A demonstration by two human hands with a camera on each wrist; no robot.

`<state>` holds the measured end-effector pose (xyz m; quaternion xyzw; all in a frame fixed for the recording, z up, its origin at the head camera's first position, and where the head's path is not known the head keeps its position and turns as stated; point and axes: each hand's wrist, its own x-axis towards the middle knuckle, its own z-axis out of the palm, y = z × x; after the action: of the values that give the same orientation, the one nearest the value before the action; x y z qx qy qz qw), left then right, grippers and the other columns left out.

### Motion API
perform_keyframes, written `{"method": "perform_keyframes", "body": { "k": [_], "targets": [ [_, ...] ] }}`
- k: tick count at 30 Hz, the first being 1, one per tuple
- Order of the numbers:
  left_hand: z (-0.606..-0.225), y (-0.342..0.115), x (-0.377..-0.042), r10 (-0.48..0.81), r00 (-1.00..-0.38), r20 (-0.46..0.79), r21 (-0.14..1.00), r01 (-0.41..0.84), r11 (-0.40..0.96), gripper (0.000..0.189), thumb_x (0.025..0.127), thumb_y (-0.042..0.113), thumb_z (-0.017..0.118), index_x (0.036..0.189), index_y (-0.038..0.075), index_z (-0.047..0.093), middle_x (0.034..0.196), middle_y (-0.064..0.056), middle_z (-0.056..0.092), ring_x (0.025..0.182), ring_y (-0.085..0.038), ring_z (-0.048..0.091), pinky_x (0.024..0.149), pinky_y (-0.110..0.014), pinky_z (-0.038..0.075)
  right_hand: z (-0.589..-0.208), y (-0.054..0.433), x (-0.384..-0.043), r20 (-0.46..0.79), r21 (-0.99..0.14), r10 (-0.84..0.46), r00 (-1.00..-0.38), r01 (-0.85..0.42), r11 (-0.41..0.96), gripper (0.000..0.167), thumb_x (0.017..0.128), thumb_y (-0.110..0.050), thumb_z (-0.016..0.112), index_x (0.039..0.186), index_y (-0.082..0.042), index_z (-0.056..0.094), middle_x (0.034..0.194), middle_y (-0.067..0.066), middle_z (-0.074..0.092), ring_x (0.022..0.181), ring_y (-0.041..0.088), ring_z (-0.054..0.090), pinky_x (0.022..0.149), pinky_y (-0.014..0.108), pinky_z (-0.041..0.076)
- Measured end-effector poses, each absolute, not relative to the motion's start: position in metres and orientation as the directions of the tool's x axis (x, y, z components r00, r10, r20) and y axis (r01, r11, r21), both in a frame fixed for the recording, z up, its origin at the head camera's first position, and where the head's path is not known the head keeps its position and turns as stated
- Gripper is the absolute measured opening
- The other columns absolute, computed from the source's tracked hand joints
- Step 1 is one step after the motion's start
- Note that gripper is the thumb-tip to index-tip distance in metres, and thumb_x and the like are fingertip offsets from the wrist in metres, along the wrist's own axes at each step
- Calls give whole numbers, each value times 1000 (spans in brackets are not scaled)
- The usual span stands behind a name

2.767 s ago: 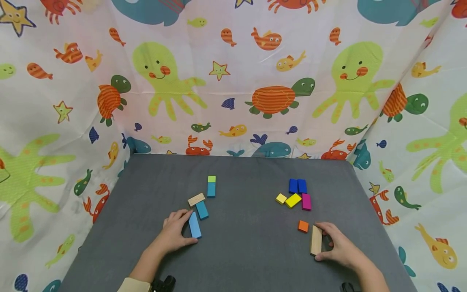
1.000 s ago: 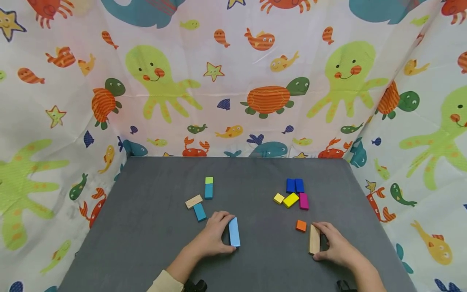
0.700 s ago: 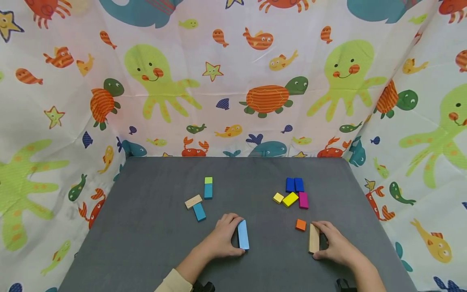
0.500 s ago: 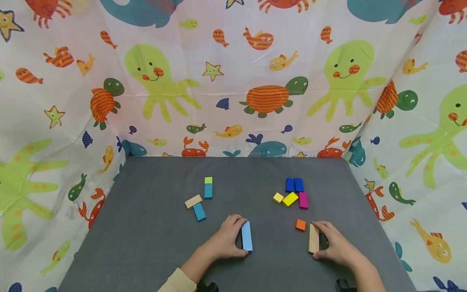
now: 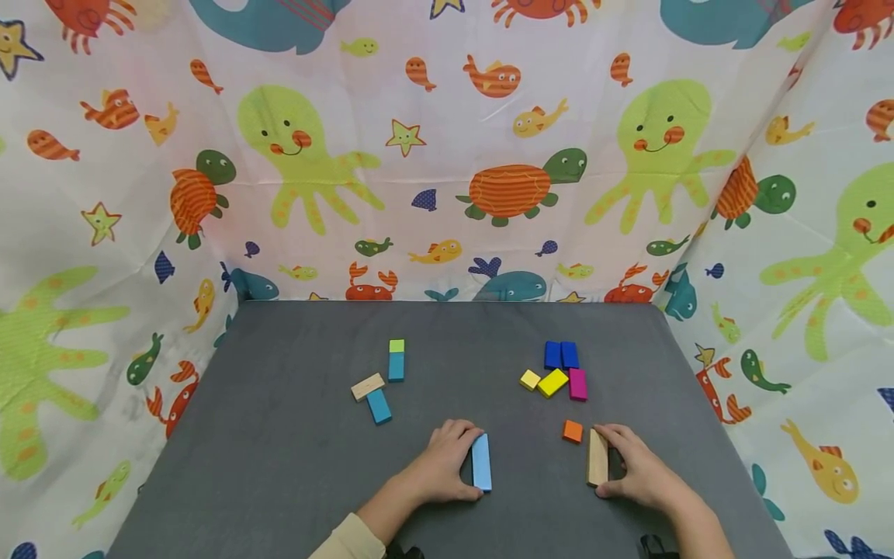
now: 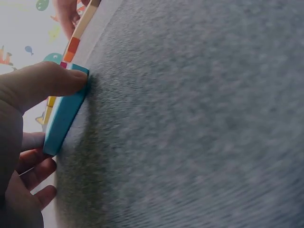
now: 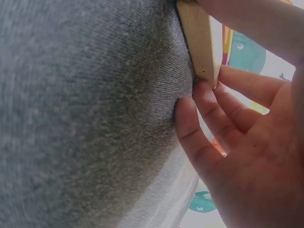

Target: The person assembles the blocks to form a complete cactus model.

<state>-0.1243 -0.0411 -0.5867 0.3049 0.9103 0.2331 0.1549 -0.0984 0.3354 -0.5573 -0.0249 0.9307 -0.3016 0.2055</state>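
Observation:
Near the front middle of the grey cloth, my left hand [image 5: 445,463] pinches a long light-blue block [image 5: 482,463] by its two ends, thumb at the near end. In the left wrist view, that blue block [image 6: 66,114] lies between the thumb and the fingers, low against the cloth. To the right, my right hand [image 5: 639,470] holds a long plain wooden block [image 5: 597,458] by its ends in the same manner. The right wrist view shows the wooden block [image 7: 199,40] close to the cloth, fingertips at its far end. An orange block [image 5: 573,432] lies just left of the wooden one.
Back right are two dark-blue blocks [image 5: 561,355], a magenta block [image 5: 577,384], a yellow block [image 5: 552,383] and a small pale-yellow block [image 5: 529,380]. Back left are a green block [image 5: 396,345], two teal blocks [image 5: 379,406] and a wooden block [image 5: 367,386]. A patterned curtain [image 5: 433,155] stands behind.
My left hand has carried the light-blue block rightward from beside the left group to the front middle, slowing lately. My right hand keeps its grip on the wooden block in the same place.

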Motion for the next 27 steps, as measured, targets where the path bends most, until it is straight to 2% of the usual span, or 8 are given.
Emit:
{"method": "perform_keyframes", "body": {
  "k": [6,12,19,27],
  "targets": [
    [-589,-43,-123,630,-764,-143,543,472,695,95,85,47,87,162,13,42,156,-3,46,141,-23,40,118,-53,36,-557,335,-97,-351,-575,-175,-920,64,816,106,69,-30,101,155,-1,48,149,21,47,126,36,54,96,52,57],
    [-589,-46,-116,590,-786,-185,559,409,721,116,83,53,89,169,9,26,173,-6,27,154,-26,30,123,-52,33,-552,338,-96,-317,-569,-184,-930,32,822,107,70,-35,101,154,6,48,145,22,49,119,33,57,91,49,58],
    [-589,-49,-108,559,-813,-166,539,399,741,108,82,51,91,163,4,38,172,-7,29,155,-28,32,122,-50,37,-539,337,-100,-199,-527,-191,-961,-59,848,106,71,-37,100,152,8,48,142,26,50,122,39,51,100,64,50],
    [-592,-49,-106,550,-822,-144,522,409,748,104,82,53,89,162,5,42,170,-6,34,153,-28,34,121,-51,37,-521,308,-117,-66,-562,-251,-966,-172,809,102,72,-30,100,153,4,48,145,25,49,123,39,50,100,64,53]
  ]
}}
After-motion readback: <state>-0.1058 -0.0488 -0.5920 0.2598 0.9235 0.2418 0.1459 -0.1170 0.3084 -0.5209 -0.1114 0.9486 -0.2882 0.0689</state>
